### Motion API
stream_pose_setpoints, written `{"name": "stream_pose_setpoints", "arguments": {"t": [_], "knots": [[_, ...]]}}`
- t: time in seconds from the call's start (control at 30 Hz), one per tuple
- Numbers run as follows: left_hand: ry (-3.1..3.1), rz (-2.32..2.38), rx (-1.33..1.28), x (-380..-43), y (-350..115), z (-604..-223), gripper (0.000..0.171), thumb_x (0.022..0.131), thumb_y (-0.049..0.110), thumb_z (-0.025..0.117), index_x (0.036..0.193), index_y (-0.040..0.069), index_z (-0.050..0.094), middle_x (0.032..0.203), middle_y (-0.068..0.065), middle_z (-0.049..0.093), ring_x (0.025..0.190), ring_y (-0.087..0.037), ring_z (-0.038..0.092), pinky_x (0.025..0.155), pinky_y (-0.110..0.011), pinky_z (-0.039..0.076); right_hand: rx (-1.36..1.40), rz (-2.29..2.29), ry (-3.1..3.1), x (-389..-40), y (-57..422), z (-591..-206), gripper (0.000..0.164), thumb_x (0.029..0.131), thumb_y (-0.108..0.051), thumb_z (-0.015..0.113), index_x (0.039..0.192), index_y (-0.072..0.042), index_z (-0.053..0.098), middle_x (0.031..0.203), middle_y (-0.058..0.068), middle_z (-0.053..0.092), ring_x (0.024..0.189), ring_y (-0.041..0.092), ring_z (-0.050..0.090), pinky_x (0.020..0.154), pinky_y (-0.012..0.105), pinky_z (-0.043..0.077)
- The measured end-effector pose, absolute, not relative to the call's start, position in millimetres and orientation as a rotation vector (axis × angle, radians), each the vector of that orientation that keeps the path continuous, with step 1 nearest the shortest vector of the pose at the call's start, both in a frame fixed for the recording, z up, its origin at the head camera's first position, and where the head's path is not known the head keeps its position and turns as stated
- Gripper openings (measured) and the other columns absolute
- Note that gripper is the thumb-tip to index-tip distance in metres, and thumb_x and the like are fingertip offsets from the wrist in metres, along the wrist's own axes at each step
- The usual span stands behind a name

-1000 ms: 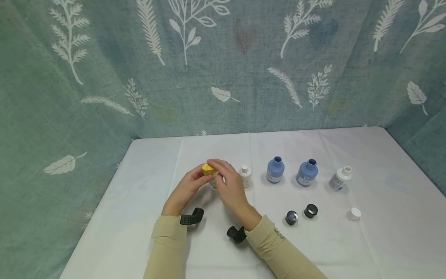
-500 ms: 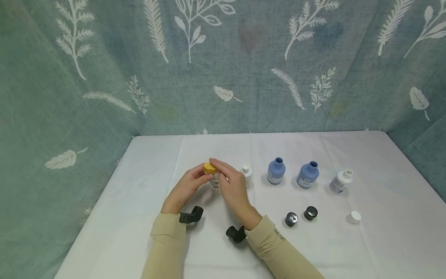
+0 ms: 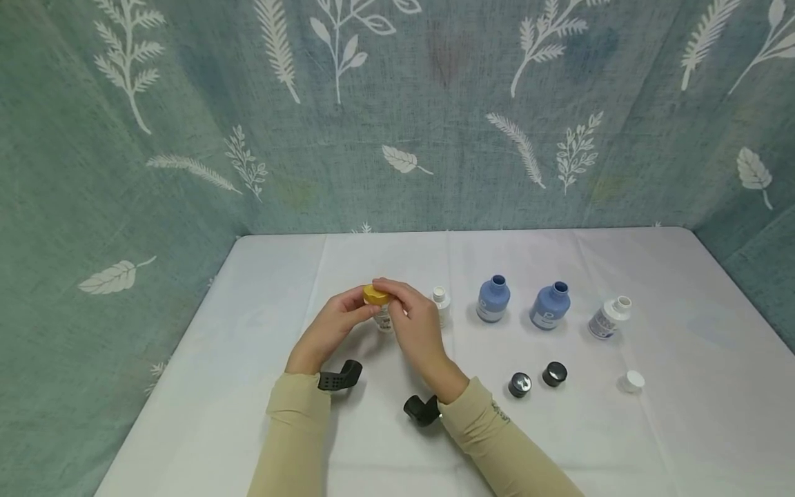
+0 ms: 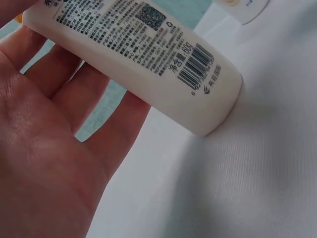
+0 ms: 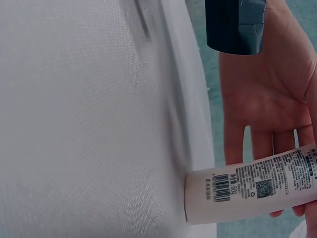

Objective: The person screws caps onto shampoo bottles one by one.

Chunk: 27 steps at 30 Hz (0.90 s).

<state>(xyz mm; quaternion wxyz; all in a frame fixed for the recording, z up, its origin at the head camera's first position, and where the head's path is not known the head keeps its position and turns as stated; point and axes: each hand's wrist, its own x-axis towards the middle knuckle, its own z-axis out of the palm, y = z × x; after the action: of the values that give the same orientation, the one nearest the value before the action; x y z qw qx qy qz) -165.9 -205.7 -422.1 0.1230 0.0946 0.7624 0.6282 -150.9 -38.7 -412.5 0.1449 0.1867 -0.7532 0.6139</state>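
Note:
A white printed bottle (image 3: 382, 319) with a yellow cap (image 3: 375, 295) is between both hands. My left hand (image 3: 332, 324) grips its upper part, fingers behind and thumb in front at the neck. My right hand (image 3: 417, 331) pinches the yellow cap from the right, a fingertip on top and thumb beside it. In the left wrist view the bottle (image 4: 138, 54) shows small text and a barcode, its base at the white cloth. The right wrist view shows the left fingers passing behind the bottle (image 5: 247, 191).
A second white bottle (image 3: 442, 307) stands just right of the hands. Farther right are uncapped blue bottles (image 3: 493, 300) (image 3: 550, 307) and an uncapped white bottle (image 3: 609, 319). Nearer lie black caps (image 3: 519, 384) (image 3: 555, 374) and a white cap (image 3: 632, 381). A patterned curtain (image 3: 397, 117) hangs behind.
The yellow cap appears turned, its facets showing differently, and my right fingertips have shifted slightly on it. The left hand keeps its grip on the bottle. The other bottles and caps stay put.

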Motion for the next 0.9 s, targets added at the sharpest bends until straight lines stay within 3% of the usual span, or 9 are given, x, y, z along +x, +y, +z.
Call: {"name": "stream_pose_setpoints", "arguments": {"t": [0.4,0.67,0.9], "knots": [[2.255,1.817,0.214,-165.2,-202.1,-417.4,0.050,0.085,0.036,0.064,0.129,0.015,0.053,0.126,-0.002,0.056,0.118,-0.018,0.048,0.103,-0.045,0.033,0.565,1.761,-2.167,-151.0,-37.6,-410.0,0.031,0.090,0.002,0.047,0.108,-0.015,0.067,0.115,-0.007,0.062,0.112,0.006,0.054,0.092,0.021,0.044],[2.257,1.816,0.278,-165.7,-203.6,-419.7,0.044,0.090,0.025,0.059,0.132,0.013,0.050,0.127,-0.006,0.056,0.120,-0.019,0.046,0.104,-0.046,0.031,0.580,1.732,-2.158,-149.3,-39.2,-411.3,0.023,0.090,-0.004,0.051,0.107,-0.012,0.065,0.116,-0.003,0.054,0.110,0.008,0.052,0.094,0.025,0.044],[2.291,1.806,0.331,-166.1,-203.0,-416.9,0.039,0.091,0.022,0.058,0.129,0.019,0.053,0.113,-0.007,0.060,0.102,-0.021,0.052,0.094,-0.040,0.037,0.572,1.703,-2.183,-150.7,-39.1,-410.3,0.019,0.091,-0.012,0.054,0.107,-0.013,0.064,0.120,-0.003,0.051,0.112,0.009,0.049,0.092,0.029,0.044]]}}
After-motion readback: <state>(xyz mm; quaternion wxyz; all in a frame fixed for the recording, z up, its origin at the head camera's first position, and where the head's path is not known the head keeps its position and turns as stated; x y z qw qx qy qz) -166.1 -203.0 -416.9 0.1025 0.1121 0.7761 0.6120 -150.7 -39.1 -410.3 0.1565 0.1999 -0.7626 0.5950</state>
